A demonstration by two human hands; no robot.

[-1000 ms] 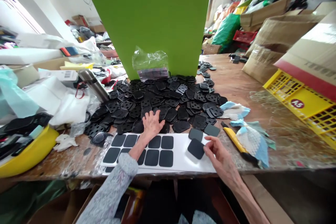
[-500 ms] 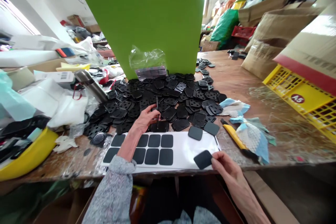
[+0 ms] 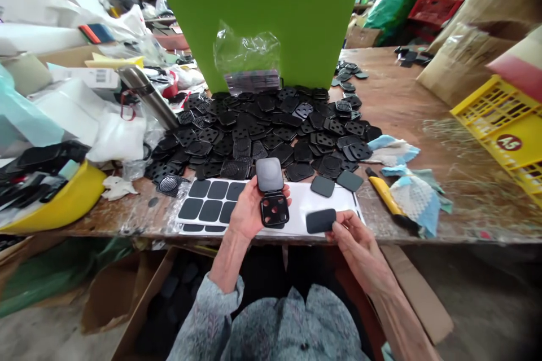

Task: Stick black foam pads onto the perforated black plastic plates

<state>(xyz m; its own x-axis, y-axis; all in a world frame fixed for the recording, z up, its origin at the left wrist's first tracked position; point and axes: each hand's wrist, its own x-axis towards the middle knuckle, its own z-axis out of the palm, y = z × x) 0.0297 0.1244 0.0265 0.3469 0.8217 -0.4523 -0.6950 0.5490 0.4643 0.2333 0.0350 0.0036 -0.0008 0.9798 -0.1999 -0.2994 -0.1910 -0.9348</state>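
Note:
In my left hand [image 3: 245, 214] rests a small black hinged case [image 3: 274, 208], opened out, with a smooth lid and a lower half with round holes. My right hand [image 3: 358, 245] pinches a dark rounded-square pad [image 3: 319, 221] by its right edge, over a white backing sheet [image 3: 296, 196]. Rows of similar dark pads [image 3: 209, 210] are stuck on the sheet's left part, partly hidden by my left hand. Two loose pads [image 3: 323, 186] lie at the sheet's back right edge. Behind it spreads a heap of black case pieces [image 3: 254, 124].
A green panel [image 3: 262, 11] rises behind the heap, with a clear plastic bag [image 3: 248, 51] against it. To the right lie a yellow-handled cutter [image 3: 385, 194], cloths [image 3: 417, 203] and a yellow crate [image 3: 503, 135]. A metal flask [image 3: 148, 96] and yellow bowl [image 3: 55, 203] stand left.
My left hand has come back from the heap with the case, which now lies opened out in it. The right hand has lifted and tilted the pad. The view has tipped downward.

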